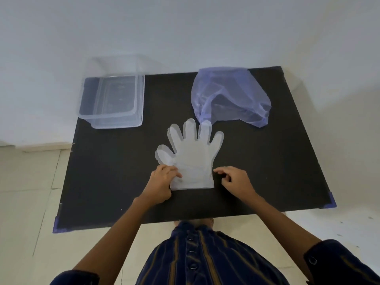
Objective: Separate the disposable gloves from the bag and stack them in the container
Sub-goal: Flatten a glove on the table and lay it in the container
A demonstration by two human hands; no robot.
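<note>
A stack of clear disposable gloves (193, 155) lies flat on the black table, fingers pointing away from me. My left hand (162, 181) pinches the cuff's left edge, thumb on top of the plastic. Just right of the cuff, my right hand (234, 178) hovers with its fingers curled and slightly apart, holding nothing. A translucent blue bag (230, 93) lies crumpled at the back right, its mouth near the glove fingertips. The clear plastic container (112, 99) stands open at the back left, with nothing visible inside.
The black table (102, 171) has blue tape on its corners and stands against a white wall. Pale floor tiles show on both sides of it. My dark striped shirt fills the bottom of the view.
</note>
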